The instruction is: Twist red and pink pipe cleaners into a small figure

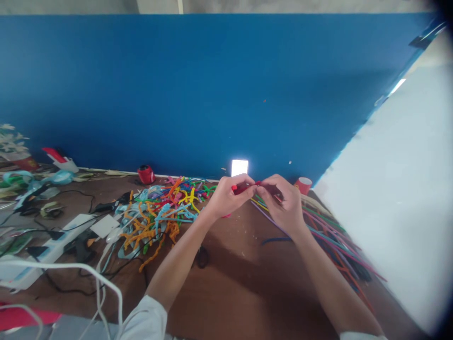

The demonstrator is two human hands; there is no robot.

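Note:
My left hand and my right hand meet over the brown table. Pinched between the fingertips of both is a short red pipe cleaner. Red also shows inside the curl of my left hand, and much of the piece is hidden by the fingers. Beside my left forearm lies a heap of bent pipe cleaners in orange, yellow, light blue and green. Long straight pipe cleaners spread out under and beyond my right wrist.
A glowing screen stands against the blue partition. At the left are a white power strip, tangled cables and a black glue gun. A red can and a red cup stand at the back.

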